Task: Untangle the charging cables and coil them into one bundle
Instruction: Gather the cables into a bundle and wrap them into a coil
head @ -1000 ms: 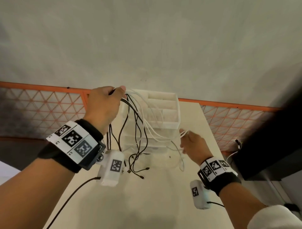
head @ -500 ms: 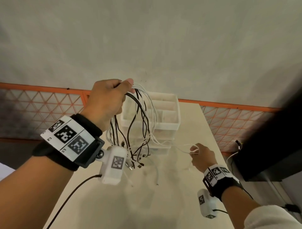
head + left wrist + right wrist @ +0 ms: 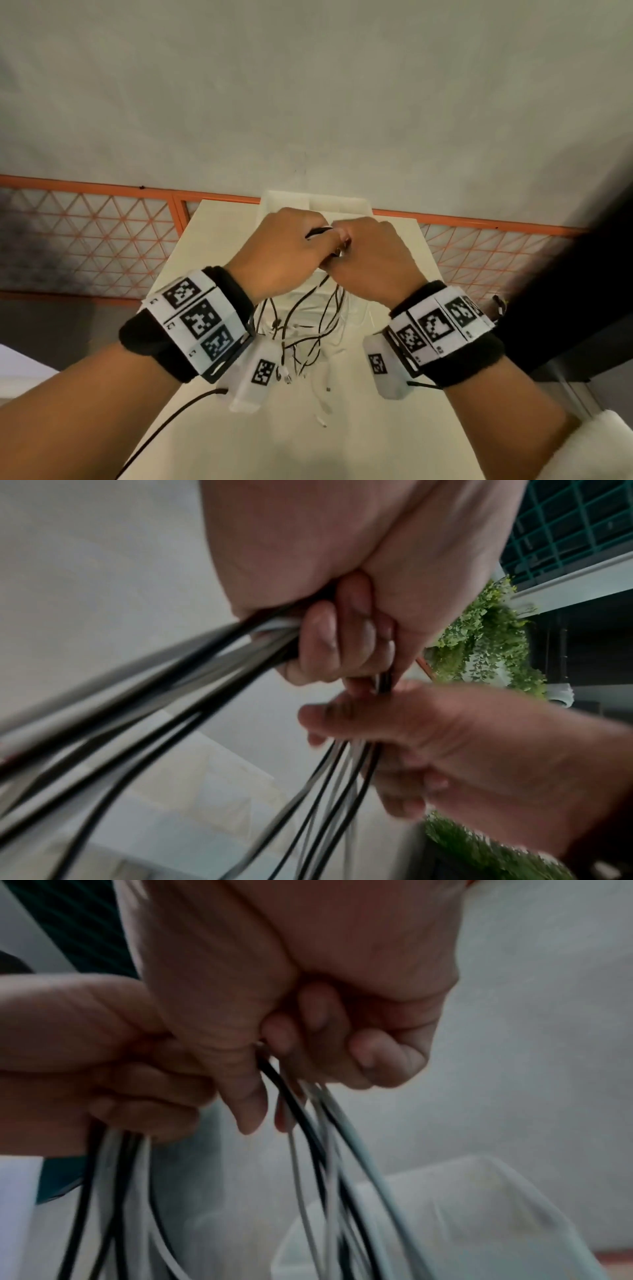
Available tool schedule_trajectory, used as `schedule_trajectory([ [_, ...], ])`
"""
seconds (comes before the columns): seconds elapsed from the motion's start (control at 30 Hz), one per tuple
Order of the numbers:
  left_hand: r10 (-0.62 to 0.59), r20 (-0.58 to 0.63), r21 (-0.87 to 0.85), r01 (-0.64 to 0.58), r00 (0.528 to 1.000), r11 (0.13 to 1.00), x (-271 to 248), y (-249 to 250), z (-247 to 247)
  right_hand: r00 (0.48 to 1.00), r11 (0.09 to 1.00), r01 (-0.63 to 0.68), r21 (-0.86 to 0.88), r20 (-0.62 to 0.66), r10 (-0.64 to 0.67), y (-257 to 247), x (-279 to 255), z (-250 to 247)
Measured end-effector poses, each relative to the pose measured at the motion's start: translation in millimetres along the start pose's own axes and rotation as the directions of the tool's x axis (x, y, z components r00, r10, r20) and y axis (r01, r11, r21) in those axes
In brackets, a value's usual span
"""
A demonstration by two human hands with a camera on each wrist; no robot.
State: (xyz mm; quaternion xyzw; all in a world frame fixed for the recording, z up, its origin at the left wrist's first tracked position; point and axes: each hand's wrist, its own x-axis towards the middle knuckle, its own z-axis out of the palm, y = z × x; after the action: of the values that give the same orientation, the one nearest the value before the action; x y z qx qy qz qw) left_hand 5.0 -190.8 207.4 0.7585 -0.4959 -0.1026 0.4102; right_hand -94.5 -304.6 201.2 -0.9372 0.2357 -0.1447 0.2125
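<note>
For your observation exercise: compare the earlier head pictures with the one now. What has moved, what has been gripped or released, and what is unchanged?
The right hand came up from low on the right to meet the left hand and now grips the cables beside it. The left hand moved slightly toward the centre. Unchanged: the left hand's grip on the cables, their loose ends hanging above the table, and the white organizer behind.

On each bare forearm we wear a black wristband [image 3: 154, 346] topped with a white plate carrying three black square code markers [image 3: 197, 317]. Under each wrist hangs a white camera box [image 3: 255, 371] with one marker; a black cable [image 3: 164, 425] trails from the left box. A white fuzzy sleeve [image 3: 589, 452] shows at our right elbow.
</note>
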Motion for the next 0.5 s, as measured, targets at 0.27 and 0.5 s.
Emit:
schedule_trajectory([
  [0.27,-0.122,0.026,-0.107,0.125,0.992,0.986,-20,-37,-14,0.914,0.922,-0.387,0.000,0.129,0.383,99,3,17],
  [0.5,-0.258,0.222,-0.133,0.291,0.940,0.947,-23,-58,2,0.880,0.887,-0.462,0.014,-0.116,0.461,121,20,-14],
])
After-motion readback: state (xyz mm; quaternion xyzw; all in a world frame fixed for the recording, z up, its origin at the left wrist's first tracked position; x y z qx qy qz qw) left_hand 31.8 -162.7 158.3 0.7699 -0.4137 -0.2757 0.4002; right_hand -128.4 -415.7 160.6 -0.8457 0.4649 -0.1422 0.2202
